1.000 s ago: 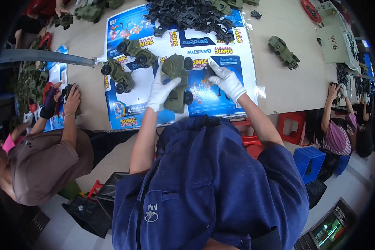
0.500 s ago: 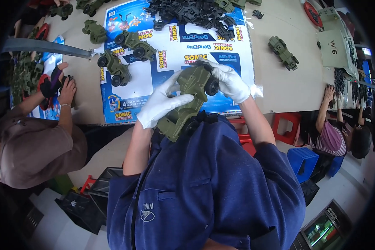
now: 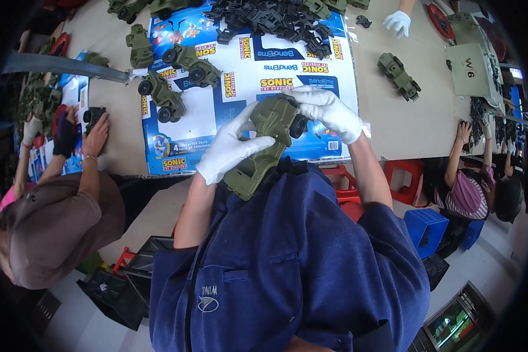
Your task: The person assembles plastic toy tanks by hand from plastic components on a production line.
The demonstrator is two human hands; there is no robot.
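A dark green toy truck (image 3: 274,120) with black wheels is tilted in front of my chest, over the table's near edge. My white-gloved left hand (image 3: 230,146) wraps its side, the thumb lying across the middle of the body. At the truck's far end, beside a black wheel (image 3: 298,125), the fingers of my gloved right hand (image 3: 327,112) press against it. Those fingers hide most of that end. Two green toy trucks, one (image 3: 161,97) nearer and one (image 3: 192,63) farther, stand on the printed sheet to the left.
Black plastic parts (image 3: 270,20) form a heap at the sheet's far side. Another toy truck (image 3: 399,76) lies at right, with a co-worker's gloved hand (image 3: 398,23) beyond it. A grey metal bar (image 3: 70,67) crosses at left, near another co-worker's hand (image 3: 97,135).
My right fingers have shifted over the truck's far end, covering a dark piece seen there before. A co-worker's gloved hand has appeared at the far right; the left co-worker's hands have moved.
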